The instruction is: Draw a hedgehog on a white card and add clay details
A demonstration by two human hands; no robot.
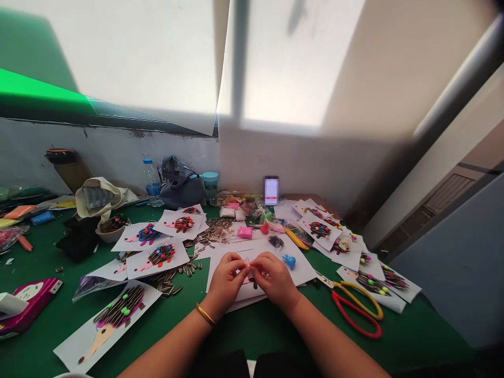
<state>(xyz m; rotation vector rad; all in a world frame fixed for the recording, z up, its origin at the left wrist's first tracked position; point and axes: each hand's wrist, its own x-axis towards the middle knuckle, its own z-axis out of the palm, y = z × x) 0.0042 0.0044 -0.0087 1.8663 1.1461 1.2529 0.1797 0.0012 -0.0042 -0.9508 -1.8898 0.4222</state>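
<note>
The green tabletop (173,333) carries white paper (219,257) at its middle, striped seeds (216,230) left of it, hedgehog pictures (112,324) on both sides, scissors (337,285) at right, and a bottle (153,186), dark bag (181,193) and lidded jar (210,188) toward the back.

Bright Colours Over Green

The tabletop (417,336) is deep green. Sunflower seeds (190,270) carry dark and pale stripes. On the nearest white card (69,350), a hedgehog (118,313) has a tan face, dark nose, magenta edging and bright green dots. Scissors (336,285) pair one yellow handle loop with one red. A lump (289,261) is blue, a packet (244,232) hot pink, the bracelet (205,314) gold, the small pinched piece (251,266) reddish.
</note>
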